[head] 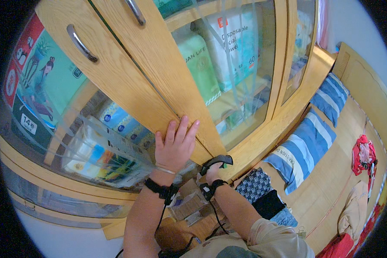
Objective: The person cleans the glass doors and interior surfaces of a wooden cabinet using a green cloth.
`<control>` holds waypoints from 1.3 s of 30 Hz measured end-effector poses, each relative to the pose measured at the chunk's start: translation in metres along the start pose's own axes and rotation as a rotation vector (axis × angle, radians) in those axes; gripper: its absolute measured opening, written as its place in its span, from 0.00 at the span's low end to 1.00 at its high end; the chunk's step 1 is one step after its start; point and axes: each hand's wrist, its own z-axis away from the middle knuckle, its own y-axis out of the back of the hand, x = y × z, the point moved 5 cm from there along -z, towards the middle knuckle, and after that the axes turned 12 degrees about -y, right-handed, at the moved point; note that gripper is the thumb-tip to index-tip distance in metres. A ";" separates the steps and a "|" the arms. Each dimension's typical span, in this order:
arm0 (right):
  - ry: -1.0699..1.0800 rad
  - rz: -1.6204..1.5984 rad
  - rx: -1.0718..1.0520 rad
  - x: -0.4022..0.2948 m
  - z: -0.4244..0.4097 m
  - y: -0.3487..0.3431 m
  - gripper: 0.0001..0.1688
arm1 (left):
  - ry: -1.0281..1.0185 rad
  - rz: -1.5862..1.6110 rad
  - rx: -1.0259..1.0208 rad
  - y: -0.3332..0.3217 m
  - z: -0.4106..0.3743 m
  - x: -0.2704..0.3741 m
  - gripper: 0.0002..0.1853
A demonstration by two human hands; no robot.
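My left hand lies on the lower part of a wooden cabinet door frame, fingers spread, with nothing held. Just to its right, my right hand grips a black curved-handled tool with a small green part, against the cabinet's lower edge; its working end cannot be made out. Both wrists wear black straps with cables. Metal pull handles sit higher on the closed doors. Behind the glass stand a facial towel pack, a green pack and other packaged goods.
Right of the cabinet is a bed with a mat, striped pillows, folded dark cloths, a red garment and a beige cloth. A clear plastic box and a brown rounded object are below my arms.
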 end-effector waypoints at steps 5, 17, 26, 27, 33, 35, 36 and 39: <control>-0.075 -0.346 -0.122 -0.031 0.006 -0.012 0.30 | -0.001 -0.025 0.030 -0.001 -0.001 0.001 0.26; 1.842 0.605 -0.073 -0.234 0.320 -0.195 0.50 | 0.039 0.094 -0.050 -0.008 0.014 -0.005 0.17; 1.805 0.846 0.201 -0.230 0.239 -0.138 0.44 | -0.020 0.061 0.018 0.010 -0.009 -0.004 0.20; 1.708 0.770 0.223 -0.224 0.216 -0.120 0.43 | -0.022 0.056 0.033 0.012 -0.013 -0.003 0.21; 0.982 0.508 0.157 -0.165 0.086 -0.037 0.34 | -0.001 -0.039 0.010 -0.008 0.009 0.006 0.27; 0.882 0.420 0.195 -0.157 0.060 -0.023 0.31 | -0.010 -0.082 -0.001 -0.010 0.010 0.009 0.27; 0.853 0.402 0.212 -0.154 0.049 -0.018 0.29 | -0.012 -0.101 -0.008 -0.010 0.011 0.010 0.27; 0.821 0.480 0.244 -0.148 0.039 -0.026 0.23 | -0.025 -0.109 -0.011 -0.013 0.010 0.009 0.27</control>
